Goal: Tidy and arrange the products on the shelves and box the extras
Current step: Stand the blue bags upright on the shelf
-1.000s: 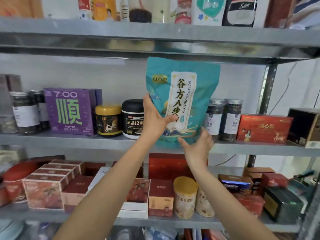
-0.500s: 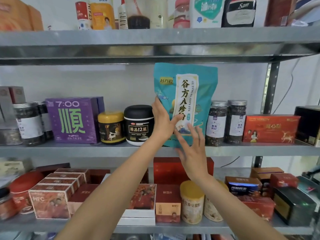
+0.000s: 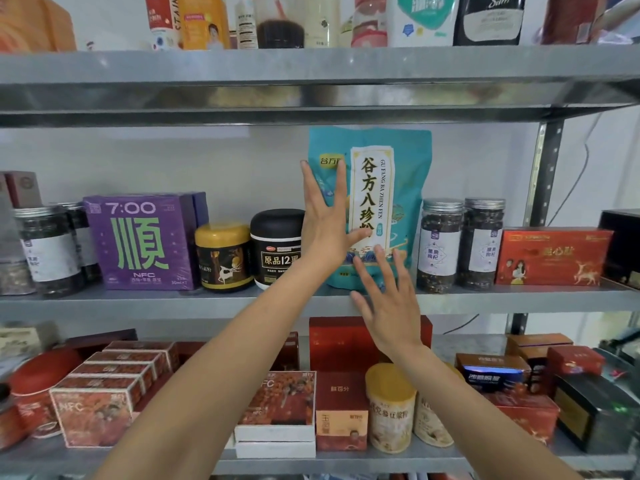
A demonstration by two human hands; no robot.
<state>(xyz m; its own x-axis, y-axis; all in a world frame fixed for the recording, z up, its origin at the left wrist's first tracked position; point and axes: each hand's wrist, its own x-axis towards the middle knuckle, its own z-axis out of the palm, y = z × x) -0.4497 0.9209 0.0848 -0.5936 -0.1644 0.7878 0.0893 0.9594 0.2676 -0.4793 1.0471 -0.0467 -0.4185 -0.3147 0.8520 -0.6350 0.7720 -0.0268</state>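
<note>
Head view, teal pouch [image 3: 408,174] at shelf edge [image 3: 138,303], top near upper shelf [image 3: 207,84]

— What kind of place is this?
— It looks like a small shop, or its stock room. Grey metal shelves [image 3: 311,303] stand in three levels against a white wall [image 3: 138,161], full of packaged goods.
— Which goods?
— A teal pouch [image 3: 408,174], a purple box [image 3: 138,244] at the left, labelled jars [image 3: 440,244], red boxes [image 3: 341,407] below, bottles [image 3: 204,26] on top. Several items repeat, like stock.
</note>
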